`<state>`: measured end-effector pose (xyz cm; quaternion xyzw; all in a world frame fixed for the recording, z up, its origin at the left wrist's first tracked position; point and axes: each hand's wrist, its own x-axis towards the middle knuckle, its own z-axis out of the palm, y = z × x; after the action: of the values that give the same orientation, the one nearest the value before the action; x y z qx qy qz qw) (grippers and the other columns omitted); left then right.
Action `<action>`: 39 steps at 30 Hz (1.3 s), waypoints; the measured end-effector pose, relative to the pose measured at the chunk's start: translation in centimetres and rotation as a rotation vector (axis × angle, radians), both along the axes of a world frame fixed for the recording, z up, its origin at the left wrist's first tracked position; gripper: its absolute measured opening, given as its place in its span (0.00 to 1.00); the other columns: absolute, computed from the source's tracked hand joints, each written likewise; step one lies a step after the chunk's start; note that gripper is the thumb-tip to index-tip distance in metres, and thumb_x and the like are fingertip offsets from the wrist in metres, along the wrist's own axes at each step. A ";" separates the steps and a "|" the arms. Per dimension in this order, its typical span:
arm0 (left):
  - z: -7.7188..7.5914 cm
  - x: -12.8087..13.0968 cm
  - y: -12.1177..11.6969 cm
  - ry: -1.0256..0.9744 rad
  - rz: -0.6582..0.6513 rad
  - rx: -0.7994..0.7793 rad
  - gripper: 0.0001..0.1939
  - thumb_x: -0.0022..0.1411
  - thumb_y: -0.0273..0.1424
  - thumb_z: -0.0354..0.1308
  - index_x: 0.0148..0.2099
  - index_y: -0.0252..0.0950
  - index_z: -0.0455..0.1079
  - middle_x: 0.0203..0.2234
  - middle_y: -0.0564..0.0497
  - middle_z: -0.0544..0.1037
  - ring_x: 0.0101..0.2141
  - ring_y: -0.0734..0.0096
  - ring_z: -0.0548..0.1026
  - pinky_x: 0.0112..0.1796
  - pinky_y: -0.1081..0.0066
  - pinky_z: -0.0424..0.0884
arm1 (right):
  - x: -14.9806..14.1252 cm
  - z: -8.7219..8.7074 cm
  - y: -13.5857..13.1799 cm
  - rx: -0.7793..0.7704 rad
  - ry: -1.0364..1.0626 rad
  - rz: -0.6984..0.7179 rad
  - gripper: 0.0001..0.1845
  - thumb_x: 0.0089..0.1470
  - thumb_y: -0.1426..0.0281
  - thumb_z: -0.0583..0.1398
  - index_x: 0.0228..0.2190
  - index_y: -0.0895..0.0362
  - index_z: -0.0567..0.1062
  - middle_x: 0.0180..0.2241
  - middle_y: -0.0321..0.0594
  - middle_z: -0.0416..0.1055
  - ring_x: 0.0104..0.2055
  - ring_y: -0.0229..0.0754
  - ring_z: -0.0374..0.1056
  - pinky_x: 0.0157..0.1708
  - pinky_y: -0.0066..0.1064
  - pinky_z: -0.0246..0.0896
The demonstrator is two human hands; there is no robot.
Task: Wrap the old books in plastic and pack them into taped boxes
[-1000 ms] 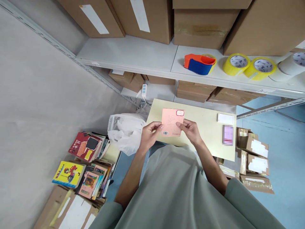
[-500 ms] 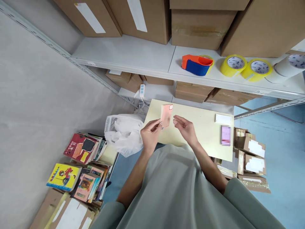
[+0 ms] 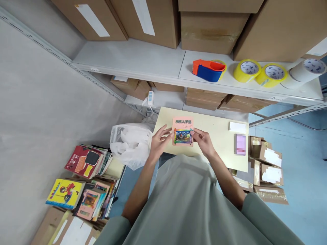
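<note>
We see our two hands in front of us with a small pink book between them, above a pale table. Half a second ago the left hand held it tilted and the right was free; now its illustrated front cover faces us, so picture and lettering are in view. Our right hand pinches the book's right edge, thumb on the cover. Our left hand is loosely open at the opposite edge; we cannot tell whether its fingertips touch.

Right of the right hand, on the table, lie a white box and a blurred-out purple item. A white plastic bag crowds the left hand's outer side and could hamper it. Beyond the left forearm are piled books; ahead of both hands, a shelf bears an orange-and-blue tape dispenser.
</note>
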<state>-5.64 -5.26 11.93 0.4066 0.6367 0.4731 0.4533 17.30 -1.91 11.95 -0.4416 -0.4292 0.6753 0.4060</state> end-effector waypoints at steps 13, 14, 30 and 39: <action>1.3 -1.1 -0.6 -0.064 -0.085 -0.035 0.23 0.56 0.42 0.76 0.52 0.39 0.86 0.36 0.50 0.84 0.36 0.67 0.79 0.39 0.69 0.75 | 0.0 -0.5 0.3 0.009 -0.037 0.066 0.36 0.56 0.35 0.71 0.46 0.49 0.70 0.22 0.27 0.76 0.25 0.41 0.72 0.33 0.34 0.70; 1.5 -1.1 -0.6 -0.040 -0.092 -0.006 0.21 0.56 0.41 0.76 0.50 0.39 0.85 0.36 0.51 0.84 0.35 0.68 0.78 0.38 0.70 0.74 | 0.0 -0.2 0.2 0.044 -0.040 0.078 0.34 0.58 0.36 0.70 0.46 0.49 0.69 0.24 0.28 0.78 0.26 0.41 0.73 0.35 0.34 0.71; 3.8 -1.0 -1.7 0.100 -0.065 0.232 0.15 0.65 0.45 0.72 0.40 0.41 0.76 0.38 0.47 0.83 0.44 0.60 0.83 0.48 0.63 0.80 | 0.5 1.4 -0.1 0.290 -0.154 0.014 0.22 0.63 0.44 0.71 0.44 0.48 0.83 0.50 0.44 0.86 0.56 0.52 0.82 0.56 0.44 0.77; 3.0 -1.6 -1.9 0.064 -0.159 0.081 0.20 0.70 0.52 0.67 0.48 0.40 0.83 0.46 0.43 0.87 0.40 0.63 0.83 0.40 0.67 0.80 | 1.1 0.2 -0.1 0.127 -0.141 0.013 0.23 0.60 0.46 0.71 0.44 0.50 0.84 0.40 0.38 0.86 0.31 0.39 0.72 0.27 0.30 0.70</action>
<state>-7.20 -7.14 14.89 0.4886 0.5970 0.4478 0.4521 18.45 -2.06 12.17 -0.4585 -0.5015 0.6165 0.3978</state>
